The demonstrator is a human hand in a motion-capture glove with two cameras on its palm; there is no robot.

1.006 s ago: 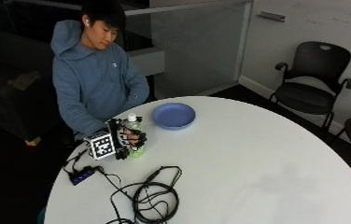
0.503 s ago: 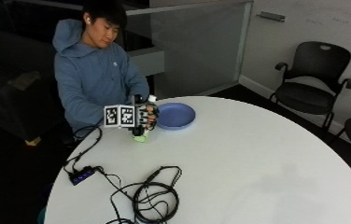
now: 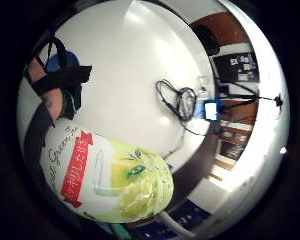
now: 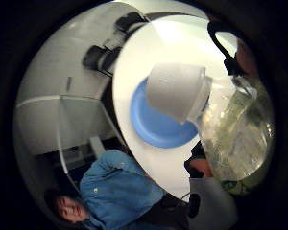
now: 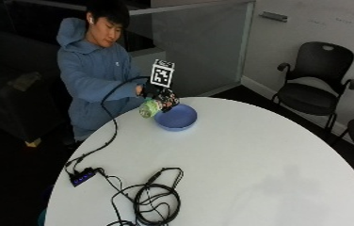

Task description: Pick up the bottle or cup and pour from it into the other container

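One gloved right hand grips a green-labelled bottle tipped on its side in the air, its white cap apparently still on, over the near rim of the blue bowl on the white table

Dim room, glare on the white table; palm views perhaps blurred.
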